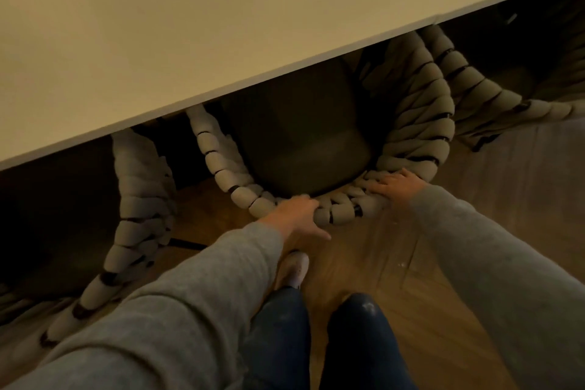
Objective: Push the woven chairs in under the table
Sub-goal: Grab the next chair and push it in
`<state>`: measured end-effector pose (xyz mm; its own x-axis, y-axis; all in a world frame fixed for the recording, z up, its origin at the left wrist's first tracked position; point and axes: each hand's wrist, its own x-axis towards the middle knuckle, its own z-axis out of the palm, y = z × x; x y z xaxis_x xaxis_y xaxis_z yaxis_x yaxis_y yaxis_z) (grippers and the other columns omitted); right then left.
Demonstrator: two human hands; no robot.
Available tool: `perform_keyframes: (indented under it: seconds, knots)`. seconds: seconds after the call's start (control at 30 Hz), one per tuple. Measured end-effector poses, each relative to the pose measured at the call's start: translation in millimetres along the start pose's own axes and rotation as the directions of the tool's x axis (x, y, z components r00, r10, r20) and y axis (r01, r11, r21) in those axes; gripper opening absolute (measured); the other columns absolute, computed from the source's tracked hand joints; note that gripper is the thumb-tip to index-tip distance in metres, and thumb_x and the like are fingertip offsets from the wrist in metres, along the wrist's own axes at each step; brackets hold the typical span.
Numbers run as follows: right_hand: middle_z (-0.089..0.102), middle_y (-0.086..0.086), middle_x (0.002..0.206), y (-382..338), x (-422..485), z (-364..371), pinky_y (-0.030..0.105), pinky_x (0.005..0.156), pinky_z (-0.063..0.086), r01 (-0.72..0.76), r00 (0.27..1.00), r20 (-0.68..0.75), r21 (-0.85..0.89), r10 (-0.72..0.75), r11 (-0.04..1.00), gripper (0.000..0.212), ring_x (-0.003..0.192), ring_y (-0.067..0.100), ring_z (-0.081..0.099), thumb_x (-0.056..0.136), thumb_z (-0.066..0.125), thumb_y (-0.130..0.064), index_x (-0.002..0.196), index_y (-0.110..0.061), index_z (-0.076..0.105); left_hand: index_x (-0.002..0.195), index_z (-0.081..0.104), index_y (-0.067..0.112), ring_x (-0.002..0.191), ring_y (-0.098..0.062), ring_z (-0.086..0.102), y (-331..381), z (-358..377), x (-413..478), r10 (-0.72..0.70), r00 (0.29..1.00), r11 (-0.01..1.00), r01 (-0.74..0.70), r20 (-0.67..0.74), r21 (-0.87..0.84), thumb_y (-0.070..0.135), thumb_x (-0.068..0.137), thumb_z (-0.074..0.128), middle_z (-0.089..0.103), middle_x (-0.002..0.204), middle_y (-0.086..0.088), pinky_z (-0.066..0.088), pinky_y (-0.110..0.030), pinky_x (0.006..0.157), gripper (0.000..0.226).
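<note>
Grey sleeves reach from 6 o'clock to the middle woven chair: left hand curls over its back rim, right hand lies on the rim, fingers spread. Seat front is under the table, back rim out; judged mid-push. One neighbour chair at 9 o'clock and another neighbour chair at 2 o'clock look only part-in.

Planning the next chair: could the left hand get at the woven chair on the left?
Probably yes. The left hand grips the rim of the middle chair, and the left chair stands right beside it, its woven back out from under the table, with only open floor between.
</note>
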<state>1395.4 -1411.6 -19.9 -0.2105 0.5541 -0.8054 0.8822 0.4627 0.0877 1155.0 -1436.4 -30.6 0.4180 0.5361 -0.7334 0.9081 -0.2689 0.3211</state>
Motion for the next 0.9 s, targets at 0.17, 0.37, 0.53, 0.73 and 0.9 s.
perform_keyframes:
  seconds: [0.17,0.37,0.53,0.73,0.9]
  knots:
    - [0.026,-0.001,0.158,58.6,11.5,4.1,0.046,0.12,0.01,0.01,1.0,0.011,-0.076,-0.009,0.997,0.072,0.146,0.021,0.021,0.093,0.057,-0.035,0.153,-0.033,0.017,0.146,0.03,0.019,0.125,-0.029,0.048,26.5,3.8,25.5,-0.029,0.999,0.998,0.03,0.019,-0.054,0.065,0.074,0.067,0.047,0.141,-0.007,0.041,-0.047,0.105,0.094]
    - [0.042,-0.008,0.148,92.8,15.2,-6.1,0.048,0.119,0.012,0.096,0.993,-0.053,-0.208,-0.109,0.973,0.048,0.139,0.021,0.034,0.096,0.052,-0.033,0.142,-0.038,0.039,0.136,0.044,0.027,0.107,-0.022,0.058,50.9,5.0,36.3,-0.145,0.982,0.989,0.146,-0.124,-0.002,0.041,0.086,0.063,0.059,0.122,-0.002,0.046,-0.035,0.09,0.055]
    - [0.059,-0.009,0.128,97.3,23.6,7.5,0.043,0.111,0.024,0.122,0.981,-0.121,-0.215,-0.151,0.969,0.033,0.123,0.019,0.051,0.095,0.05,-0.031,0.127,-0.041,0.051,0.138,0.045,0.03,0.102,-0.02,0.061,60.6,13.6,32.1,-0.208,0.949,0.976,0.216,-0.237,0.008,0.034,0.089,0.057,0.063,0.114,0.0,0.047,-0.033,0.087,0.05]
    - [0.062,-0.007,0.119,97.4,2.2,30.8,0.046,0.108,0.025,0.183,0.963,-0.151,-0.245,-0.224,0.952,0.034,0.115,0.021,0.055,0.095,0.05,-0.028,0.127,-0.039,0.051,0.14,0.042,0.034,0.1,-0.02,0.061,80.8,44.7,24.3,-0.252,0.933,0.966,0.259,-0.257,-0.007,0.037,0.089,0.057,0.063,0.114,0.001,0.046,-0.032,0.082,0.053]
    - [0.062,-0.005,0.115,90.3,-2.3,54.9,0.045,0.105,0.028,0.24,0.953,-0.105,-0.316,-0.285,0.918,0.038,0.109,0.022,0.057,0.092,0.053,-0.036,0.129,-0.04,0.048,0.141,0.04,0.033,0.094,-0.021,0.061,96.8,72.6,3.9,-0.267,0.938,0.962,0.273,-0.22,0.001,0.036,0.09,0.055,0.062,0.109,-0.002,0.039,-0.028,0.069,0.052]
